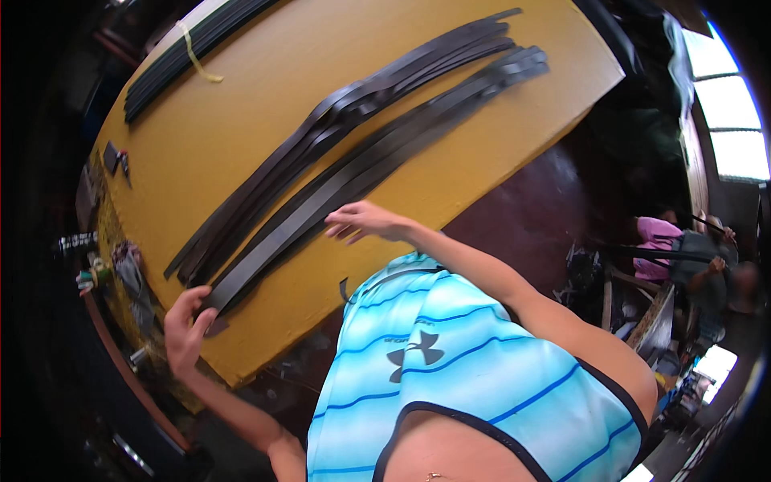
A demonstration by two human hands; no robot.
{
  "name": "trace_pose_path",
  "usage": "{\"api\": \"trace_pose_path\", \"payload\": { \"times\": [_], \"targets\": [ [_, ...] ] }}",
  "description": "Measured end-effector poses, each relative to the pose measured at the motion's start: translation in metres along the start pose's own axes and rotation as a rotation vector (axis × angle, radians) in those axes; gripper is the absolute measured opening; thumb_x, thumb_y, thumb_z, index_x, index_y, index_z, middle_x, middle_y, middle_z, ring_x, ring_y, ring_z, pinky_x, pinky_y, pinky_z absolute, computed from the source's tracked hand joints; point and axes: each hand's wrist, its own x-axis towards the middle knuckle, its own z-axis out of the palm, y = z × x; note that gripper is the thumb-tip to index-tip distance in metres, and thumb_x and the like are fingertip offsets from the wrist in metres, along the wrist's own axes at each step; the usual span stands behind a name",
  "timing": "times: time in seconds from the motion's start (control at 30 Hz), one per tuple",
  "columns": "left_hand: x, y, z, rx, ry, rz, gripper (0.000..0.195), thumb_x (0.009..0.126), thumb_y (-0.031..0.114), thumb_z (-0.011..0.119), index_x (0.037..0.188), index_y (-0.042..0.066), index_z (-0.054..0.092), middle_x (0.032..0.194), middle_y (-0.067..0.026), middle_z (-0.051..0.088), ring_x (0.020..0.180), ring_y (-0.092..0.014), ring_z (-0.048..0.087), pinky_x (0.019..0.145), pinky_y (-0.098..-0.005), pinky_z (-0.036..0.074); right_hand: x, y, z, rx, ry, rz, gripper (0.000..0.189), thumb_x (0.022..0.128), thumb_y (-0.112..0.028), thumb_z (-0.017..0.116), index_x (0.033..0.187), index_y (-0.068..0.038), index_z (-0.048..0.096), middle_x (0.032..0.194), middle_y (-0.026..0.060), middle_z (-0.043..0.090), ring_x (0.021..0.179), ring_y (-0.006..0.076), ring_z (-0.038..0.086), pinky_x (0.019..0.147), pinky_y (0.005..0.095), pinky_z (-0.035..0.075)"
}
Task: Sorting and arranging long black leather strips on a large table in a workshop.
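Two long bundles of flat, dark strips, like leather or rubber, lie slantwise on a yellow-topped table. At the lower left end of the nearer bundle [289, 226], my left hand [188, 331] has its thumb and fingers around the strip ends, one on each side. A lighter grey strip lies on top of that bundle. My right hand [361, 222] is beside the bundle's near edge, palm down, fingers loosely bent and holding nothing. The farther bundle [313, 129] is bunched and twisted near its middle, its ends fanned out at the upper right.
Another dark stack [181, 75] with a yellow tie lies at the table's far left. A small red-and-black tool [124, 162] and a dark piece lie near the left edge. Cloth [134, 283] hangs there. The table's corner [620, 75] is upper right; people are beyond, at right.
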Motion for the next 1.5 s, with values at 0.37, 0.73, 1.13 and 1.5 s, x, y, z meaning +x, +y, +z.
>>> {"api": "trace_pose_path", "payload": {
  "times": [0.37, 0.73, 1.13, 1.5],
  "targets": [
    [-0.097, -0.043, -0.040, -0.274, 0.102, 0.672, 0.046, 0.084, 0.013, 0.073, 0.121, 0.001, 0.049, 0.091, -0.0091, 0.053, 0.061, -0.013, 0.052, 0.050, -0.0237, 0.040, -0.039, -0.089, -0.064, 1.166, 0.156, -0.520, 0.033, 0.093, -0.023, 0.057, 0.117, -0.001, 0.051, 0.116, 0.0180, 0.063, 0.106, 0.0325, 0.062, 0.091, 0.0432, 0.052],
    [-0.046, -0.062, 0.033, -0.310, 0.060, -0.224, 0.040, 0.078, -0.008, 0.065, 0.117, -0.004, 0.058, 0.077, -0.0007, 0.057, 0.069, -0.009, 0.058, 0.059, -0.0216, 0.047, -0.148, -0.150, -0.408, 0.869, 0.685, -1.009, 0.021, 0.102, -0.015, 0.036, 0.102, 0.000, 0.050, 0.110, 0.0226, 0.063, 0.100, 0.0351, 0.063, 0.088, 0.0456, 0.054],
    [-0.014, -0.110, 0.121, -0.121, -0.162, -0.652, 0.015, 0.080, -0.002, 0.070, 0.094, -0.004, 0.065, 0.080, -0.0059, 0.069, 0.070, -0.012, 0.064, 0.068, -0.0251, 0.052, -0.262, -0.152, -0.530, 0.729, 0.936, -1.049, 0.018, 0.100, -0.016, 0.045, 0.112, -0.006, 0.054, 0.111, 0.0165, 0.065, 0.097, 0.0267, 0.065, 0.083, 0.0386, 0.055],
    [-0.031, -0.121, 0.120, 0.105, -0.105, -0.706, 0.012, 0.079, 0.000, 0.073, 0.089, -0.001, 0.065, 0.076, -0.0034, 0.067, 0.065, -0.010, 0.059, 0.060, -0.0249, 0.047, -0.287, -0.135, -0.636, 0.714, 0.983, -1.031, 0.036, 0.102, -0.038, 0.041, 0.112, -0.009, 0.059, 0.102, 0.0112, 0.067, 0.088, 0.0228, 0.064, 0.070, 0.0308, 0.052]
  ]
}}
